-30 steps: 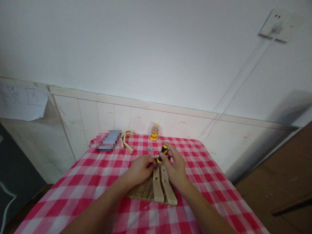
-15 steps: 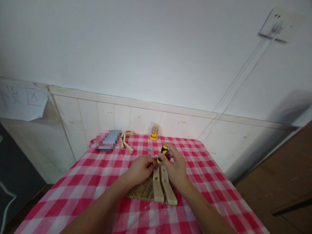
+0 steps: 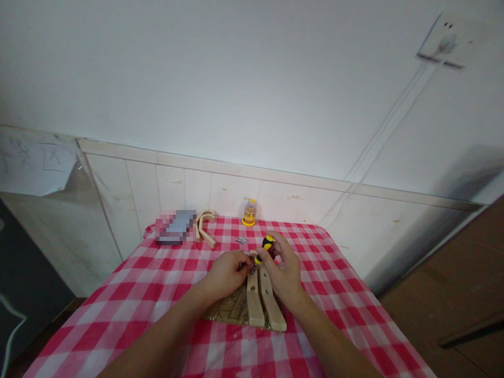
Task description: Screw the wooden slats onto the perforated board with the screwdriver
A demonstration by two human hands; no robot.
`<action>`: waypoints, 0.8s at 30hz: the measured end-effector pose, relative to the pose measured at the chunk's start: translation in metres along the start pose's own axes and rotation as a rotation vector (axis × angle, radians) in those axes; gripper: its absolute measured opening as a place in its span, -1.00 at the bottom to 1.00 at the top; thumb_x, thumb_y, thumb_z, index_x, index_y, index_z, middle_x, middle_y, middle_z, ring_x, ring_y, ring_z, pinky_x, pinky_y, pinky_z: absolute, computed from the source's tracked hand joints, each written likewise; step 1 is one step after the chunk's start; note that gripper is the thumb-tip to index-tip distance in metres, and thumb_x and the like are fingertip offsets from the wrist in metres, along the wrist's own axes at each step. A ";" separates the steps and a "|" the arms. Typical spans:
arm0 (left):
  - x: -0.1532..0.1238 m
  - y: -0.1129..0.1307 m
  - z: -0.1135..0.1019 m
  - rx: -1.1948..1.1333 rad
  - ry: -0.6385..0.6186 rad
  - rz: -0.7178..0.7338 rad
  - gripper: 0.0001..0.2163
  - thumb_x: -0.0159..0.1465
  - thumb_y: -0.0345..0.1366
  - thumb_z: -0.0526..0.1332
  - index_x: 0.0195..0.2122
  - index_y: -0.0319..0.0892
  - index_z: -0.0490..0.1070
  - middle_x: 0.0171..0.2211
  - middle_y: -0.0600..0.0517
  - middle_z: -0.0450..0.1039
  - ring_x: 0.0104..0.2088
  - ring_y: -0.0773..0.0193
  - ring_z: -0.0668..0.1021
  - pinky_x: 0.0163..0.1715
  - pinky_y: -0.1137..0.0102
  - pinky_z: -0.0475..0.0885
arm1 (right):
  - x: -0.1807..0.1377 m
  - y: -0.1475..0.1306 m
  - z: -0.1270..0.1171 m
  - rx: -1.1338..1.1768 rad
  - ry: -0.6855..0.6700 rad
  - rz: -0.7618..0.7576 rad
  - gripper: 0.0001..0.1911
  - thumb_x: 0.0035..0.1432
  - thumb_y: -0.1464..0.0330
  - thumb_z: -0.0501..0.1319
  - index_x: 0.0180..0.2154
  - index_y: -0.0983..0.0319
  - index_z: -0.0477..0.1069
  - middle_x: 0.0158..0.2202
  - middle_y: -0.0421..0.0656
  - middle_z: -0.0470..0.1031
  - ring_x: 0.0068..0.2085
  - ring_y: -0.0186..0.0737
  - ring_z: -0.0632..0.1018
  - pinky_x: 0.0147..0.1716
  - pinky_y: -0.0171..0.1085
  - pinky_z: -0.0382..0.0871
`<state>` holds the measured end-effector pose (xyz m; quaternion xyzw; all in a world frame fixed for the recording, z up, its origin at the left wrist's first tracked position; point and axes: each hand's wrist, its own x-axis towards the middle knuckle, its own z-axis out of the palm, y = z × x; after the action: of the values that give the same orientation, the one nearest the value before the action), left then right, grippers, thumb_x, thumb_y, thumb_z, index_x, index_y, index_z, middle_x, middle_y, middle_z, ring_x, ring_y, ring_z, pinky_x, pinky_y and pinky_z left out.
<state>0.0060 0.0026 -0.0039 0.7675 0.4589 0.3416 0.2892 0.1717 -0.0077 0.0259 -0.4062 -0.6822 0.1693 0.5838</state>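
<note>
My right hand (image 3: 286, 270) is closed around a yellow and black screwdriver (image 3: 268, 242), which leans with its tip down on the left of two curved wooden pieces (image 3: 255, 310). Beside the tip, the thumb and fingers of my left hand (image 3: 228, 272) are pinched together; what they hold is too small to make out. The other wooden piece (image 3: 273, 305) lies close alongside on the right, with dark holes or screw heads in it. Under both pieces is a brown patterned board or mat (image 3: 226, 310), partly hidden by my left arm.
A red and white checked cloth (image 3: 334, 320) covers the table. Small metal parts (image 3: 241, 240) lie beyond my hands. Farther back stand a yellow-based clear container (image 3: 249, 214), more bent wooden pieces (image 3: 207, 236) and a blurred-out flat object (image 3: 176, 227). A white wall (image 3: 252, 105) rises behind.
The top of the screwdriver's handle has tilted slightly to the right in my right hand's fingers. My left hand and the wooden pieces have stayed in place.
</note>
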 end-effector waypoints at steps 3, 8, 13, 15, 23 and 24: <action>0.000 0.001 0.000 -0.028 -0.001 0.001 -0.80 0.21 -0.40 0.12 -0.33 -0.16 0.56 -0.28 -0.02 0.63 -0.23 0.15 0.61 -0.19 0.34 0.45 | -0.003 0.000 -0.002 -0.003 0.012 -0.014 -0.67 0.22 0.36 0.25 0.04 0.14 0.39 -0.33 -0.23 0.51 -0.39 -0.28 0.52 -0.37 -0.31 0.44; 0.000 0.002 -0.001 -0.040 -0.013 0.010 -0.78 0.18 -0.43 0.11 -0.31 -0.17 0.57 -0.28 -0.01 0.63 -0.22 0.16 0.62 -0.20 0.35 0.45 | -0.009 -0.002 -0.005 0.022 -0.011 -0.034 -0.67 0.25 0.36 0.22 0.06 0.13 0.35 -0.33 -0.22 0.49 -0.38 -0.27 0.53 -0.40 -0.31 0.44; 0.000 0.000 0.000 -0.034 -0.014 0.004 -0.77 0.18 -0.42 0.10 -0.31 -0.17 0.57 -0.28 -0.01 0.64 -0.24 0.15 0.62 -0.22 0.35 0.45 | -0.011 -0.006 -0.005 0.025 -0.035 -0.057 -0.69 0.26 0.36 0.21 0.04 0.14 0.36 -0.32 -0.20 0.49 -0.35 -0.24 0.55 -0.38 -0.30 0.45; 0.000 0.000 0.000 -0.036 -0.011 0.000 -0.78 0.18 -0.42 0.11 -0.31 -0.16 0.57 -0.29 0.00 0.63 -0.24 0.16 0.62 -0.22 0.36 0.45 | -0.010 -0.006 -0.005 0.021 -0.035 -0.065 -0.69 0.26 0.37 0.21 0.04 0.14 0.35 -0.32 -0.20 0.50 -0.35 -0.24 0.56 -0.36 -0.28 0.45; 0.000 0.002 -0.001 -0.013 -0.011 -0.009 -0.79 0.20 -0.41 0.12 -0.31 -0.16 0.57 -0.31 0.01 0.62 -0.27 0.18 0.60 -0.27 0.37 0.41 | -0.014 0.000 -0.007 0.018 -0.112 -0.136 -0.65 0.30 0.36 0.17 0.11 0.10 0.31 -0.19 -0.12 0.55 -0.24 -0.15 0.60 -0.25 -0.19 0.49; 0.000 0.002 -0.001 -0.005 -0.013 -0.012 -0.80 0.20 -0.40 0.12 -0.32 -0.16 0.57 -0.32 0.01 0.62 -0.28 0.18 0.60 -0.29 0.38 0.40 | -0.015 0.000 -0.007 0.035 -0.139 -0.146 -0.63 0.31 0.36 0.15 0.14 0.10 0.29 -0.16 -0.10 0.56 -0.21 -0.13 0.61 -0.23 -0.17 0.50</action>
<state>0.0063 0.0023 -0.0020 0.7663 0.4607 0.3362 0.2959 0.1781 -0.0206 0.0179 -0.3324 -0.7459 0.1657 0.5529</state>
